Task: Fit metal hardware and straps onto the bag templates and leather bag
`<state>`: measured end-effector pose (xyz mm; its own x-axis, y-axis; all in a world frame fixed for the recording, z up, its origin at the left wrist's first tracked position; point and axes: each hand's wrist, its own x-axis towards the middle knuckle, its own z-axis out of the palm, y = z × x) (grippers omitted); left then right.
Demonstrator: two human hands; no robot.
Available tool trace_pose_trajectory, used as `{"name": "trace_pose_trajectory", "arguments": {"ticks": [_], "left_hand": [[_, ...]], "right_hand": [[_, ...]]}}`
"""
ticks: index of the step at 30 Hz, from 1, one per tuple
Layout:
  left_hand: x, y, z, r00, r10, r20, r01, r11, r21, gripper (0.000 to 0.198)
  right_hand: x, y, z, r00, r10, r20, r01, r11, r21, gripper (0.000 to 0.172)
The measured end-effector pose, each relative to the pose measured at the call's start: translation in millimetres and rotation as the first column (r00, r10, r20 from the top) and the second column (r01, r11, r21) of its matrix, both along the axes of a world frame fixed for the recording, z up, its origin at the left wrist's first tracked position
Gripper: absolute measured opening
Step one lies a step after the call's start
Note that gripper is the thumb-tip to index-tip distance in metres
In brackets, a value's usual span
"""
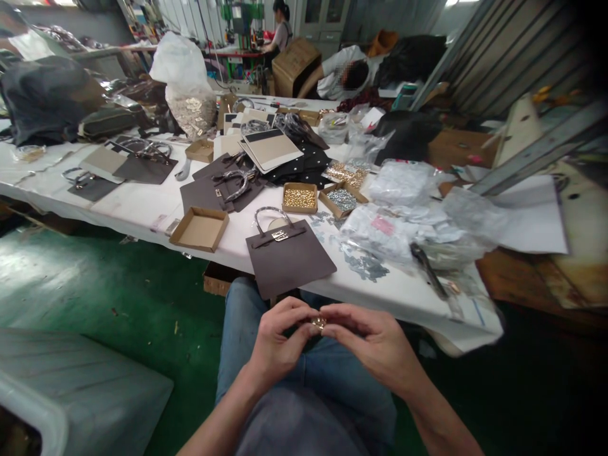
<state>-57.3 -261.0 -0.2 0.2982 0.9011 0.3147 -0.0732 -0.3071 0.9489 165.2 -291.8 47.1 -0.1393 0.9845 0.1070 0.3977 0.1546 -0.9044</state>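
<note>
Fitting, small and gold-coloured, set above your lap and pinched from one side by the thumb and fingers of your left hand, from the other by those of your right hand; the shared grip presumably steadies so slight a part and keeps it close to your view. Your fingertips cover much of it, so its exact shape cannot be made out. Just beyond, a brown bag panel overhangs the near edge of the tabletop, probably for easy reach, its handle pointing away from you. Farther on, gold-coloured pieces and silver-coloured pieces fill neighbouring cardboard trays, apparently to keep the finishes apart. Behind these, overlapping pale panels partly hide one another; a bulging translucent bag blurs its contents, and clutter conceals the lower body of a co-worker
</note>
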Motion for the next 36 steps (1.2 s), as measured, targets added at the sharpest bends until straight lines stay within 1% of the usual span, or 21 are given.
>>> {"name": "trace_pose_trajectory", "arguments": {"ticks": [3, 5, 9, 12, 15, 18, 21, 26, 31, 36], "left_hand": [[-0.9, 0.0, -0.3, 1.0, -0.017, -0.021, 0.017, 1.0, 0.011, 0.015], [-1.0, -0.3, -2.4, 0.999, -0.026, -0.029, 0.026, 0.999, 0.031, 0.017], [-1.3, -2.1, -5.0, 0.999, -0.02, -0.029, 0.022, 0.997, 0.069, 0.02], [-2.1, -3.3, -3.3, 0.999, -0.029, -0.029, 0.032, 0.996, 0.083, 0.019], [-2.2, -3.6, -1.0, 0.998, -0.048, -0.037, 0.051, 0.996, 0.071, 0.016], [-0.6, -4.5, 0.2, 0.996, -0.088, -0.03, 0.089, 0.996, 0.025, 0.015], [2.7, -6.9, 1.0, 0.992, -0.122, -0.012, 0.122, 0.992, -0.015, 0.014], [9.9, -11.8, 4.2, 0.994, -0.102, -0.032, 0.1, 0.994, -0.045, 0.014], [15.0, -12.9, 5.8, 0.994, -0.1, -0.034, 0.099, 0.994, -0.041, 0.017], [17.7, -12.9, 3.0, 0.994, -0.11, -0.01, 0.109, 0.993, -0.033, 0.018]], "right_hand": [[7.2, -0.5, 3.5, 0.989, 0.072, 0.127, -0.085, 0.992, 0.097, 0.022], [11.4, -0.9, 4.9, 0.97, 0.102, 0.223, -0.142, 0.975, 0.171, 0.028], [18.2, -1.9, 2.7, 0.915, 0.163, 0.37, -0.279, 0.917, 0.285, 0.043], [22.4, -1.8, -0.3, 0.875, 0.179, 0.449, -0.347, 0.88, 0.325, 0.047], [24.3, -1.4, -2.5, 0.853, 0.192, 0.486, -0.379, 0.867, 0.323, 0.047], [23.2, -2.6, -4.9, 0.854, 0.181, 0.488, -0.373, 0.867, 0.331, 0.046], [19.8, -5.5, -7.4, 0.872, 0.132, 0.472, -0.325, 0.877, 0.354, 0.041], [14.0, -8.1, -8.1, 0.917, 0.067, 0.394, -0.213, 0.916, 0.339, 0.03], [14.6, -7.7, -6.3, 0.965, 0.064, 0.253, -0.127, 0.961, 0.243, 0.022], [18.2, -3.0, -5.2, 0.978, 0.102, 0.181, -0.13, 0.98, 0.148, 0.018]]}}
